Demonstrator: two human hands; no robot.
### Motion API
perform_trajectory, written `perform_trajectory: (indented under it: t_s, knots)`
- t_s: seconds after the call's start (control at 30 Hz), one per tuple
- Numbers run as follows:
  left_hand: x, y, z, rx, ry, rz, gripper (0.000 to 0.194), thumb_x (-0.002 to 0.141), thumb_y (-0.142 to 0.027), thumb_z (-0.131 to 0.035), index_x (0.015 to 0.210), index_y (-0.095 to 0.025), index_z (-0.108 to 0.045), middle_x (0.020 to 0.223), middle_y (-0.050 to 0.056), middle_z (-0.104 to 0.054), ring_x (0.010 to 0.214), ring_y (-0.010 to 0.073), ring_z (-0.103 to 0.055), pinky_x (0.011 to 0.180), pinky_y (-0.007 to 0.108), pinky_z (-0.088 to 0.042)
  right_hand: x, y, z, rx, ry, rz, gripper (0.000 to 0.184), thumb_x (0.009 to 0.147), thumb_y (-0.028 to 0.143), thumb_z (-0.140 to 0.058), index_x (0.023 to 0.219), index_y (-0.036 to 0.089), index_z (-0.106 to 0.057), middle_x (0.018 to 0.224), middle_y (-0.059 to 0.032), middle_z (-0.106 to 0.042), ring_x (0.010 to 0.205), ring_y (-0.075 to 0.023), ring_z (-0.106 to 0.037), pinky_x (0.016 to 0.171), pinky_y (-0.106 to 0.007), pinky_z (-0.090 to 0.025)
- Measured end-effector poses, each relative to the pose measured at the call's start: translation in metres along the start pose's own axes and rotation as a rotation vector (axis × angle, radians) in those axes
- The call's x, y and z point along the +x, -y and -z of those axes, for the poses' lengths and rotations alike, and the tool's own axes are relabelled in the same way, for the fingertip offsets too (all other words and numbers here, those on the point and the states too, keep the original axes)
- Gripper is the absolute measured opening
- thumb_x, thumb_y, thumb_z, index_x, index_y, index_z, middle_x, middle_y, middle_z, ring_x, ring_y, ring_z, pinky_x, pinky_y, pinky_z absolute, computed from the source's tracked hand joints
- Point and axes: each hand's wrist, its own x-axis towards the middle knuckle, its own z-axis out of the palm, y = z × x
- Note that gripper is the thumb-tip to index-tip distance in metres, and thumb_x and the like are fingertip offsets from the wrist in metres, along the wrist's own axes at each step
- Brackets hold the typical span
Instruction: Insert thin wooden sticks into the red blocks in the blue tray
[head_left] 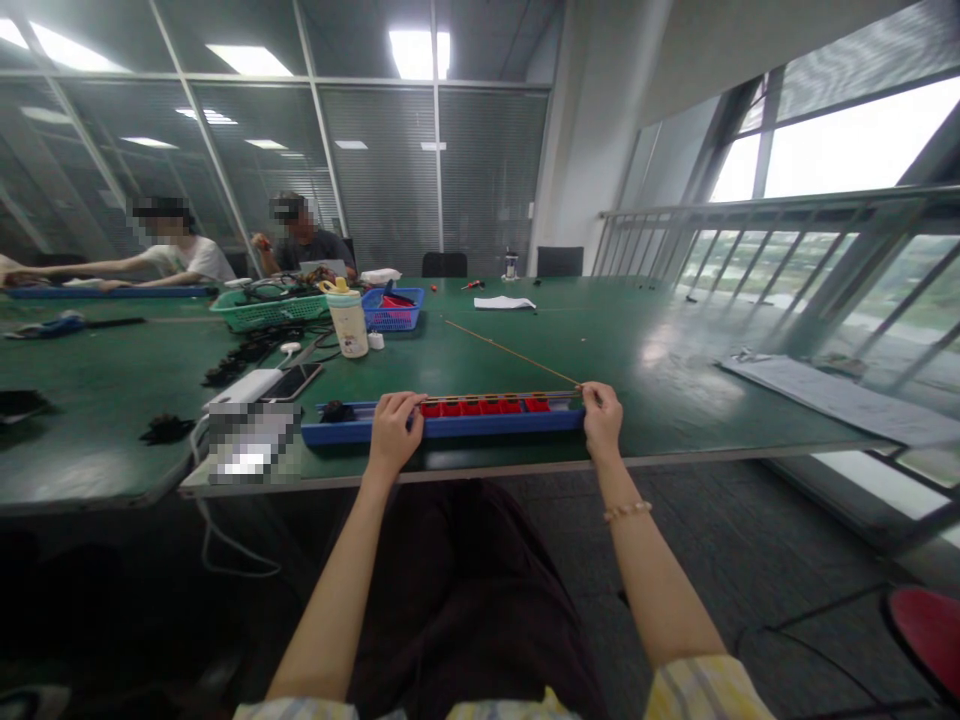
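Note:
A long blue tray (352,432) lies along the near edge of the green table (660,350), with a row of red parts (484,407) in its right half and a dark part (337,411) at its left. My left hand (395,430) rests on the tray's middle, fingers curled at the left end of the red row. My right hand (602,415) is at the tray's right end, fingers pinched on a thin tan rod (510,353) that runs along the tray's far rim and then away across the table.
A white bottle (349,320), a blue basket (394,310), a green basket (262,308), a phone (293,382) and black cables lie to the left. Two people sit at the far left. Papers (825,395) lie at the right, next to a railing and windows.

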Motion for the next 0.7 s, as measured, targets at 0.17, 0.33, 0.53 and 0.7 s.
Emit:
perform_trajectory:
  t_s: [0.17,0.33,0.53,0.7]
  knots:
    - [0.0005,-0.0005,0.0001,0.007,0.002,0.018,0.028,0.091,-0.019,-0.048,0.111,-0.021,-0.068,0.107,0.007,-0.068,0.103,0.0232,-0.056,0.096,0.040,-0.048,-0.0006,0.0017,0.0002,-0.034,-0.005,-0.018,0.039,0.089,0.052,-0.051,0.083,0.018,-0.067,0.094,-0.0101,-0.067,0.090,-0.0224,-0.061,0.077,-0.034,-0.047]
    - [0.0001,-0.0001,-0.0002,0.005,-0.003,0.016,0.028,0.091,-0.019,-0.048,0.111,-0.021,-0.068,0.106,0.007,-0.068,0.103,0.0235,-0.055,0.096,0.040,-0.048,0.0002,0.0031,-0.0001,-0.040,-0.008,-0.015,0.041,0.089,0.055,-0.049,0.082,0.018,-0.068,0.092,-0.0105,-0.068,0.088,-0.0225,-0.061,0.079,-0.035,-0.048]
    - [-0.0001,0.0008,-0.0010,0.001,-0.007,0.013,0.029,0.092,-0.019,-0.048,0.114,-0.021,-0.067,0.107,0.007,-0.068,0.103,0.0232,-0.055,0.096,0.039,-0.048,0.0005,-0.0007,-0.0012,-0.003,-0.041,-0.067,0.043,0.088,0.056,-0.050,0.085,0.017,-0.068,0.092,-0.0111,-0.070,0.085,-0.0221,-0.062,0.079,-0.035,-0.049]
    - [0.0004,0.0014,-0.0007,0.003,-0.002,0.000,0.028,0.092,-0.019,-0.047,0.112,-0.021,-0.067,0.106,0.006,-0.068,0.102,0.0231,-0.055,0.095,0.039,-0.048,0.0013,-0.0068,-0.0017,0.008,-0.062,-0.058,0.039,0.088,0.052,-0.052,0.083,0.017,-0.068,0.089,-0.0096,-0.068,0.084,-0.0215,-0.061,0.080,-0.036,-0.048]
